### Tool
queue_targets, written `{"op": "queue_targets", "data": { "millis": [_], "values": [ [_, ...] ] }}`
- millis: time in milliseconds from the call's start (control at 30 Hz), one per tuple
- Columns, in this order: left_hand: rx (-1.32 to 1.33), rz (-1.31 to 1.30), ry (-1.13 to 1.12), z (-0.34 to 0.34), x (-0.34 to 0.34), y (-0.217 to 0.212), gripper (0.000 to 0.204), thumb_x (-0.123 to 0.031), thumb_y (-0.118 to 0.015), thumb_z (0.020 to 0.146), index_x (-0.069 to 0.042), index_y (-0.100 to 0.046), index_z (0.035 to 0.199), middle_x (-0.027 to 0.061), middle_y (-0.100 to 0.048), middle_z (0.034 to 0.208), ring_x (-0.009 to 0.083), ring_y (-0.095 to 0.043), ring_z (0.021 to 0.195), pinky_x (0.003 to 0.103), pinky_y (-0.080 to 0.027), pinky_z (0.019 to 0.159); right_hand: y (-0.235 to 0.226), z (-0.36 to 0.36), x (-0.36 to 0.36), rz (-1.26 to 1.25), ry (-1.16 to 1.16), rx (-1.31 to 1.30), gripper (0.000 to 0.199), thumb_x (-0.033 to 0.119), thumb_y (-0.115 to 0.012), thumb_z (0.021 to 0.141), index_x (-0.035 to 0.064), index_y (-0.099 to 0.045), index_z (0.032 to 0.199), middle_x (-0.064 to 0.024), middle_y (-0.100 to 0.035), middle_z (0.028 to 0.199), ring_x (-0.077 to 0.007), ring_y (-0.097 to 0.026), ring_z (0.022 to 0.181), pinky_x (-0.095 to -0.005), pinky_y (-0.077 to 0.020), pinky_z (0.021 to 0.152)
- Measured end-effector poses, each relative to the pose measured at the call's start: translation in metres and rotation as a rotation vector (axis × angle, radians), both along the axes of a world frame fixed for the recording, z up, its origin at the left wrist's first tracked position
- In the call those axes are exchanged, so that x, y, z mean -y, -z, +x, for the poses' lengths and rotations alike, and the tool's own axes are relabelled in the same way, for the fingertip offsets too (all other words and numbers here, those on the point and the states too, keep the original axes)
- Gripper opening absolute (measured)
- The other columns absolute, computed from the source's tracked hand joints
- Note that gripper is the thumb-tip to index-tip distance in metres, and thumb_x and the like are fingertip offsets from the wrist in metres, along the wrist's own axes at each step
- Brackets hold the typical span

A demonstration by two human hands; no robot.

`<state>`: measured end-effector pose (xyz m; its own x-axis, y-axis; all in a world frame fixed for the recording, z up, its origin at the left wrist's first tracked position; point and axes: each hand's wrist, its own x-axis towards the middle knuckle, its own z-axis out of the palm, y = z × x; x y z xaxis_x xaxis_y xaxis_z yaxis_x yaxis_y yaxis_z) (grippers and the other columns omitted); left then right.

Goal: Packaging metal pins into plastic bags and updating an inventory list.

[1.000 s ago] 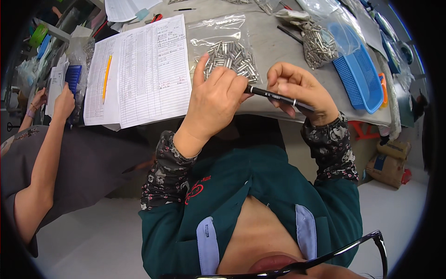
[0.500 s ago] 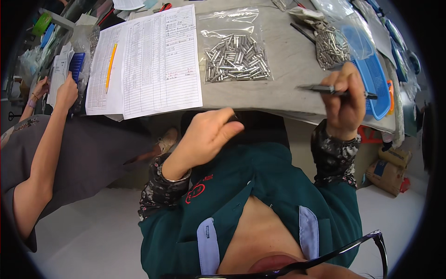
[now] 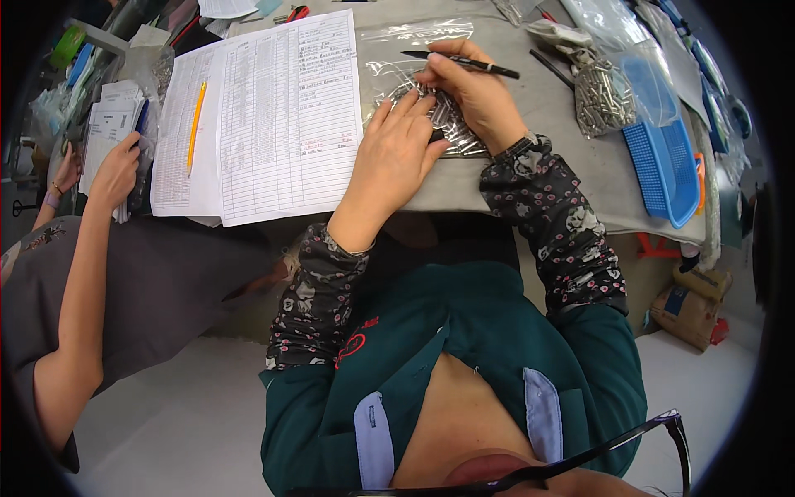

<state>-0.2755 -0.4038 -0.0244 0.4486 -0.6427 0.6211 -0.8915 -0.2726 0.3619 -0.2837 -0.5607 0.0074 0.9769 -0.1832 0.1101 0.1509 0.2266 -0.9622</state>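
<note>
A black pen (image 3: 476, 63) is being gripped by the right hand (image 3: 487, 98), long axis crosswise, tip pointing left over the bag (image 3: 387, 53) of metal pins (image 3: 455, 124). The bag is being partly covered by the left hand (image 3: 400, 149), where a black cap (image 3: 437, 134) is being pinched.

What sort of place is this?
Likely a small-parts workshop or packing room: a clear bag of metal pins, a ruled sheet and a blue basket on the worktable suggest it.
</note>
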Motion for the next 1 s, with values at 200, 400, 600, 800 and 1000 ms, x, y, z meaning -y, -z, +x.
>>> {"op": "queue_targets", "data": {
  "millis": [200,400,600,800,1000],
  "values": [
    [-0.043,-0.006,-0.057,-0.003,-0.005,0.001,0.024,-0.021,-0.060,0.083,0.000,-0.049,0.087,0.0165,-0.054,0.122,0.0333,-0.047,0.118,0.048,-0.034,0.098,0.003,0.000,0.002,-0.085,0.197,-0.004,0.013,0.012,-0.058,0.087,0.0021,-0.052,0.094,-0.0028,-0.054,0.071,-0.0109,-0.055,0.066,-0.0298,-0.0501,0.082],
    [-0.034,0.039,-0.166,-0.006,-0.002,-0.003,0.025,-0.022,-0.062,0.081,0.000,-0.050,0.087,0.0165,-0.053,0.123,0.0323,-0.046,0.119,0.046,-0.035,0.095,-0.001,-0.004,0.009,-0.277,0.212,0.029,0.019,0.019,-0.053,0.090,0.0006,-0.054,0.096,-0.0043,-0.056,0.069,-0.0087,-0.053,0.064,-0.0224,-0.0431,0.064],
    [-0.046,-0.113,-0.171,0.002,-0.008,0.005,0.026,-0.019,-0.069,0.073,-0.001,-0.052,0.082,0.0197,-0.053,0.119,0.0349,-0.046,0.115,0.049,-0.035,0.095,-0.070,-0.049,-0.022,-0.428,0.286,0.590,0.024,0.018,-0.050,0.092,-0.0015,-0.052,0.105,-0.0069,-0.058,0.065,-0.0099,-0.052,0.058,-0.0225,-0.0403,0.053],
    [0.013,-0.112,-0.123,0.000,-0.007,0.001,0.024,-0.015,-0.067,0.075,0.001,-0.050,0.082,0.0184,-0.056,0.114,0.0361,-0.049,0.110,0.045,-0.037,0.092,-0.120,-0.141,-0.032,-0.595,0.147,1.052,0.037,0.049,-0.060,0.080,0.0230,-0.061,0.107,0.0070,-0.052,0.063,-0.0071,-0.040,0.052,-0.0241,-0.0358,0.055],
    [0.041,-0.111,-0.123,0.000,-0.006,0.003,0.024,-0.014,-0.067,0.074,0.001,-0.051,0.082,0.0172,-0.057,0.112,0.0356,-0.050,0.108,0.044,-0.038,0.092,-0.121,-0.166,-0.033,-0.635,0.181,1.152,0.032,0.043,-0.061,0.078,0.0246,-0.064,0.104,0.0089,-0.052,0.063,-0.0055,-0.039,0.050,-0.0225,-0.0349,0.055]
  ]
}}
